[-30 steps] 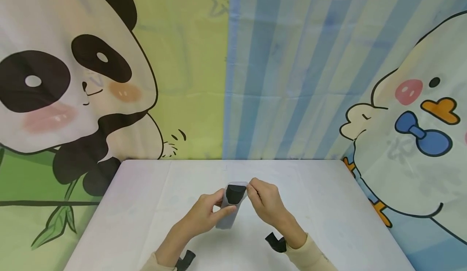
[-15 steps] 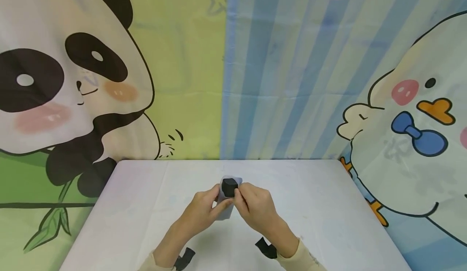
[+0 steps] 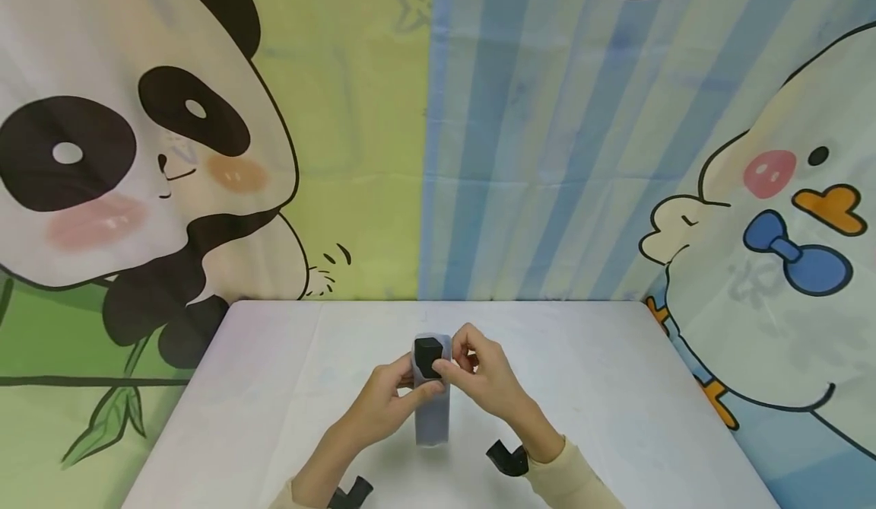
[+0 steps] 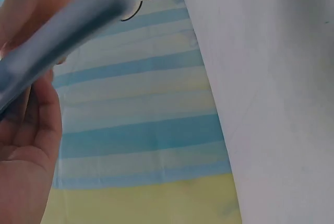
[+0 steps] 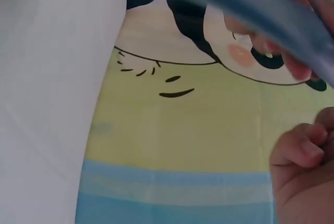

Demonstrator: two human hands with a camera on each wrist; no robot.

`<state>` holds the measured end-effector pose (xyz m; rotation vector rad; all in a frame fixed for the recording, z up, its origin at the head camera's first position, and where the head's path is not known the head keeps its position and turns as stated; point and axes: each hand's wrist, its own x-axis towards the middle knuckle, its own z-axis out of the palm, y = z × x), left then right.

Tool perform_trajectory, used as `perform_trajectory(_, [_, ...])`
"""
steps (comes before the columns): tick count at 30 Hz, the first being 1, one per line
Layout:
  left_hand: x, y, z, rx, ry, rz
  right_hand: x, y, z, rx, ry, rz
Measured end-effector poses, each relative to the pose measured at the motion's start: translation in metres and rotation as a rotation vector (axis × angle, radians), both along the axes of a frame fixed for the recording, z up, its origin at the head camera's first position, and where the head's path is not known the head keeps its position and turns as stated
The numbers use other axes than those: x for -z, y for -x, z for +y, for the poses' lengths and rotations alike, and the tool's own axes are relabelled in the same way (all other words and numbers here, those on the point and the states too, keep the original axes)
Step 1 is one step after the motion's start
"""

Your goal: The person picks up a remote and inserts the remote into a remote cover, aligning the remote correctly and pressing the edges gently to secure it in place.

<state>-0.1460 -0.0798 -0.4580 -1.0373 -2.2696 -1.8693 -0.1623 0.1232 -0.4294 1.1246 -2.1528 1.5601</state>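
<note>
A long, slim grey-blue object [image 3: 432, 414] with a black part [image 3: 428, 351] near its upper end stands nearly upright over the table. My left hand [image 3: 383, 402] grips its upper half, thumb across the near face and fingers along its left side. My right hand [image 3: 489, 376] lies against the other side, thumb tip on the edge of the black part and the index finger loosely bent beside it. In the left wrist view the grey-blue object [image 4: 68, 33] slants across the upper left. The right wrist view shows its smooth side [image 5: 245, 4] above my right hand [image 5: 305, 161].
A white table [image 3: 588, 387] lies under the hands, seen edge-on in both wrist views. Behind it hangs a cloth backdrop [image 3: 534, 128] with a printed panda [image 3: 239, 254] and a white duck. A black bracket [image 3: 508, 459] sits at the right wrist, another [image 3: 352, 493] at the left.
The object has gone from leaning to nearly upright, its lower part showing more. My right hand's fingers went from bunched at its upper edge to looser, with the thumb over the black part.
</note>
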Motion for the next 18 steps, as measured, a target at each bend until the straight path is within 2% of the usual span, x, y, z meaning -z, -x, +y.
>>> perform_trajectory(4, [0.000,0.000,0.002,0.015,0.050,-0.042,0.004,0.000,0.002,-0.035,-0.042,-0.158])
perform_trajectory(9, [-0.008,0.002,-0.006,-0.104,0.124,0.003,0.009,0.000,0.005,-0.078,-0.022,-0.223])
perform_trajectory(12, [-0.016,0.005,-0.009,-0.131,0.122,0.035,0.011,-0.001,0.007,-0.165,0.031,-0.253])
perform_trajectory(15, [-0.024,0.009,-0.008,-0.071,0.082,0.061,0.012,-0.001,0.007,-0.276,0.081,-0.283])
perform_trajectory(18, [-0.029,0.011,-0.007,0.019,0.024,0.029,0.012,0.000,0.006,-0.348,0.109,-0.293])
